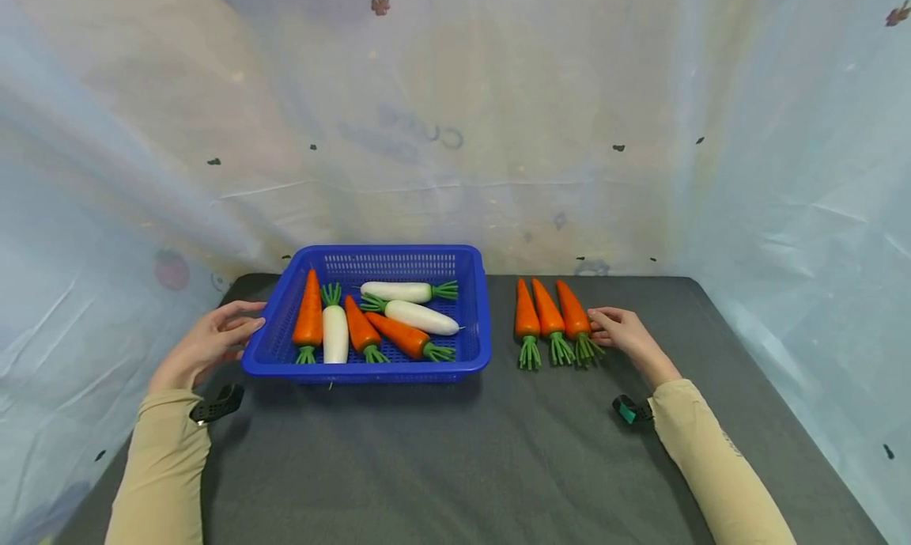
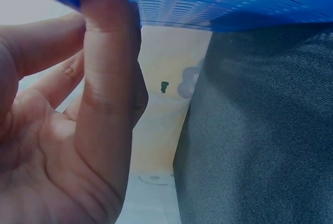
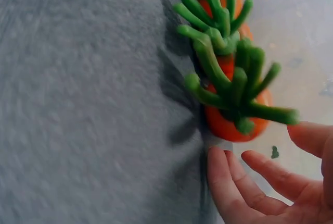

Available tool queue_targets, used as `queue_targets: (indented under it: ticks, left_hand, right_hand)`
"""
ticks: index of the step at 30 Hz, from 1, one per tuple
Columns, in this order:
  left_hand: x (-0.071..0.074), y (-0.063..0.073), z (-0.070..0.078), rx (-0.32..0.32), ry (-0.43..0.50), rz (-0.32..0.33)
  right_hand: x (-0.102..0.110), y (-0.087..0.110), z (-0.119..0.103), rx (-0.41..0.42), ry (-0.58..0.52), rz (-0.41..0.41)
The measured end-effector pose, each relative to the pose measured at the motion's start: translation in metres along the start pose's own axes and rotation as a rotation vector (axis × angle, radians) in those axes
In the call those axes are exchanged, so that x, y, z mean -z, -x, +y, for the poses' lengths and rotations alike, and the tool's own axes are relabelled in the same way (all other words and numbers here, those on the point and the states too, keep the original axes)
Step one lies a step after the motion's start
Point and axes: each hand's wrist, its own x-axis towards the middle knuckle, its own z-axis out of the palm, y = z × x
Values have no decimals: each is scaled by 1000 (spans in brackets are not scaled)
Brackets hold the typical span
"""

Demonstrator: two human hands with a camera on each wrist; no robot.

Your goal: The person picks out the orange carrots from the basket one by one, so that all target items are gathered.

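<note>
Blue basket [image 1: 366,369] gripped at L edge by L hand [image 1: 213,339]. R hand [image 1: 626,334] unclenched, fingers held just beside rightmost carrot [image 1: 573,309], positioned on table [image 1: 427,466] R of basket; contact w/ carrot unclear.

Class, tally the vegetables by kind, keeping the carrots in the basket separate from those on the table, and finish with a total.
Carrots in the blue basket: 3
Carrots on the table: 3
White radishes in the basket: 3
Total: 9
</note>
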Motion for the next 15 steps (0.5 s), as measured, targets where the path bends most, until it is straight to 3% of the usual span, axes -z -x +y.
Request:
queue_targets:
  ticks: [7, 15]
  left_hand:
    - [0, 2, 0, -10, 2, -7]
    - [0, 3, 3, -16, -1, -15]
  right_hand:
    - [16, 0, -22, 43, 11, 0]
    - [19, -8, -77, 114, -35, -86]
